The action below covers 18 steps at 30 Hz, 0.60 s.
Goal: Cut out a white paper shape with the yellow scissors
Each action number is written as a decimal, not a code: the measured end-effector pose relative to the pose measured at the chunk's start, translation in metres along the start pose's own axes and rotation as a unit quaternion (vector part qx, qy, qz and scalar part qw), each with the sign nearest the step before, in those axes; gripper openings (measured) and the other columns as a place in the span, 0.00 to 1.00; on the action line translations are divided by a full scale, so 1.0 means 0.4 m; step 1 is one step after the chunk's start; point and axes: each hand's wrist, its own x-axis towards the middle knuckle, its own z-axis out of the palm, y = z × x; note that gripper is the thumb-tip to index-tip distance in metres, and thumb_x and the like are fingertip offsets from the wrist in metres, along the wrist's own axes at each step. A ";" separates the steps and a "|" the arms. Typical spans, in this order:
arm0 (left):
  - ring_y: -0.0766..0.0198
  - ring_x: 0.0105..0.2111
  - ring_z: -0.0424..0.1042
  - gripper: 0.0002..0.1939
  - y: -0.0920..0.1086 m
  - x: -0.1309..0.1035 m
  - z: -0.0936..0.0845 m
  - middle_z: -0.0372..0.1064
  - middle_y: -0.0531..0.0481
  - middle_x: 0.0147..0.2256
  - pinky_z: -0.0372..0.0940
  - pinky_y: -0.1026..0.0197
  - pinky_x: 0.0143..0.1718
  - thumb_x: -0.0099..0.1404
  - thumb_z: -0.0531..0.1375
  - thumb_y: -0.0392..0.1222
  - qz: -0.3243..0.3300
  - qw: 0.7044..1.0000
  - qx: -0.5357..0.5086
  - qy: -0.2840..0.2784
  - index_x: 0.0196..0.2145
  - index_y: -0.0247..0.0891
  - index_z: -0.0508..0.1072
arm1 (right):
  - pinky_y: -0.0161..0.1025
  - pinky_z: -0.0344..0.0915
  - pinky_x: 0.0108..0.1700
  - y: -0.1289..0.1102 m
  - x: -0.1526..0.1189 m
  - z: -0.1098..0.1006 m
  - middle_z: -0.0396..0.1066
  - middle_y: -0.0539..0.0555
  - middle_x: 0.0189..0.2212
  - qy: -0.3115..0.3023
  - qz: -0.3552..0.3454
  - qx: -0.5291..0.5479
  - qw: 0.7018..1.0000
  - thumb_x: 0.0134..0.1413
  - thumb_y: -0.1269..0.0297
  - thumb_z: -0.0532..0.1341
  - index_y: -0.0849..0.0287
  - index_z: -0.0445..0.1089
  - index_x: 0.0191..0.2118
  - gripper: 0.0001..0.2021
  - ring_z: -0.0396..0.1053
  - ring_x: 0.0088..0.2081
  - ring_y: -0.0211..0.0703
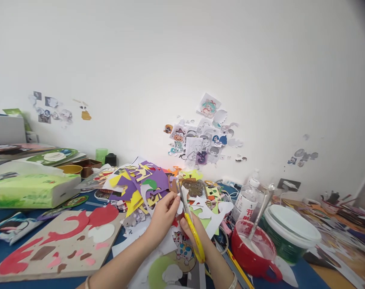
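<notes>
My left hand [166, 209] pinches a small white piece of paper [180, 207] between thumb and fingers. Just to its right, my right hand [197, 228] is closed around yellow-handled scissors [190, 225]. The blades point up and away, close beside the paper; whether they touch it I cannot tell. Below both hands lies a sheet with a coloured cartoon picture [184, 253], partly covered by my right wrist. A pale green and white cutout [160, 269] rests near it. Beyond my hands rises a heap of purple and yellow paper scraps [152, 176].
At left, a board [105, 251] carries red, pink, brown and white cutouts, with a green tissue pack [34, 190] behind it. On the right stand a red mug [241, 237] with a spoon, a clear bottle [245, 198] and a lidded tub [286, 237]. Stickers [197, 146] cover the wall ahead.
</notes>
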 end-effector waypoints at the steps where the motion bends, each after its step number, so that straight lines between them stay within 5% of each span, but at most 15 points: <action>1: 0.68 0.20 0.53 0.15 0.001 0.002 -0.004 0.50 0.59 0.18 0.49 0.66 0.22 0.62 0.47 0.49 0.006 1.000 0.010 -0.001 0.20 0.40 0.55 | 0.36 0.66 0.37 -0.001 0.000 0.000 0.68 0.52 0.38 -0.001 0.000 0.000 1.000 0.58 0.58 0.54 0.59 0.67 0.39 0.11 0.68 0.36 0.38; 12: 0.70 0.19 0.49 0.15 0.003 0.018 -0.025 0.47 0.59 0.17 0.47 0.66 0.21 0.59 0.48 0.46 0.026 0.998 0.035 -0.042 0.18 0.40 0.52 | 0.38 0.66 0.40 -0.006 0.011 -0.008 0.66 0.52 0.43 -0.008 0.006 -0.005 1.000 0.58 0.60 0.54 0.57 0.67 0.42 0.10 0.67 0.40 0.40; 18: 0.68 0.20 0.61 0.16 0.003 0.015 -0.016 0.57 0.58 0.19 0.59 0.65 0.22 0.59 0.50 0.54 -0.029 0.996 -0.057 -0.060 0.23 0.39 0.60 | 0.42 0.67 0.40 -0.005 0.004 -0.012 0.66 0.54 0.43 -0.009 0.006 -0.001 1.000 0.57 0.60 0.56 0.61 0.65 0.45 0.13 0.67 0.39 0.41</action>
